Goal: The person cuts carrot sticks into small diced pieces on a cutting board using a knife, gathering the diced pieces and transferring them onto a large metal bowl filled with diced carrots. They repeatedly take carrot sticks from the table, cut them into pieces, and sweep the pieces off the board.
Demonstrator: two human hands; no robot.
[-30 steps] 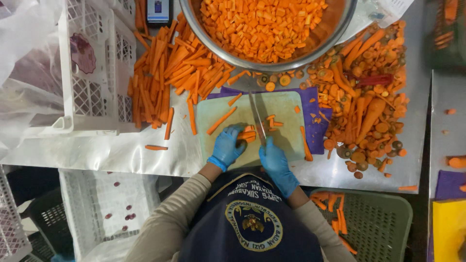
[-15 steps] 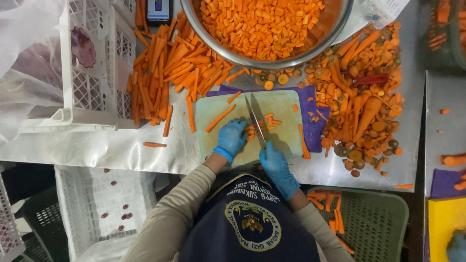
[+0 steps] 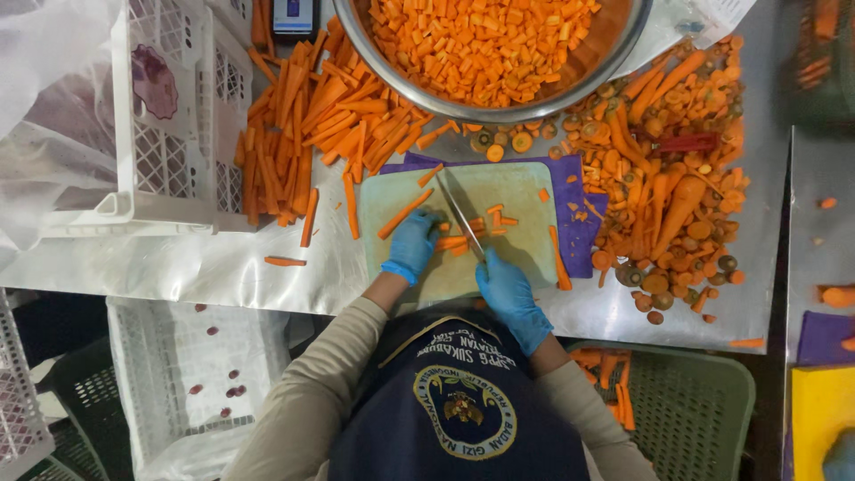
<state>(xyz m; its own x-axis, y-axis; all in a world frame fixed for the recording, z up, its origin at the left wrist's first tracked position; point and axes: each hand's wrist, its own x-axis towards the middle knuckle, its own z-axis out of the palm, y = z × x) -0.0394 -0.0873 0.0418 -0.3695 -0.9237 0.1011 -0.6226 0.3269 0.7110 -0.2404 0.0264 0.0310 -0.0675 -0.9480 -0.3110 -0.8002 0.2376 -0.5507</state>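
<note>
Both my hands wear blue gloves over a pale green cutting board (image 3: 521, 191). My right hand (image 3: 508, 289) grips the handle of a knife (image 3: 459, 209) whose blade slants up and left across the board. My left hand (image 3: 414, 242) presses down on carrot sticks (image 3: 454, 240) right beside the blade. A few cut carrot pieces (image 3: 497, 220) lie to the right of the blade, and one long stick (image 3: 403, 214) lies left of it.
A big metal bowl (image 3: 588, 76) of diced carrot stands beyond the board. Carrot sticks (image 3: 312, 134) are heaped to the left, carrot ends and peelings (image 3: 677, 205) to the right. A white crate (image 3: 165, 116) sits at the left, a green basket (image 3: 704, 410) below right.
The knife has tilted and shifted slightly left across the board while my left hand stays on the carrot sticks. More small pieces lie by the blade.
</note>
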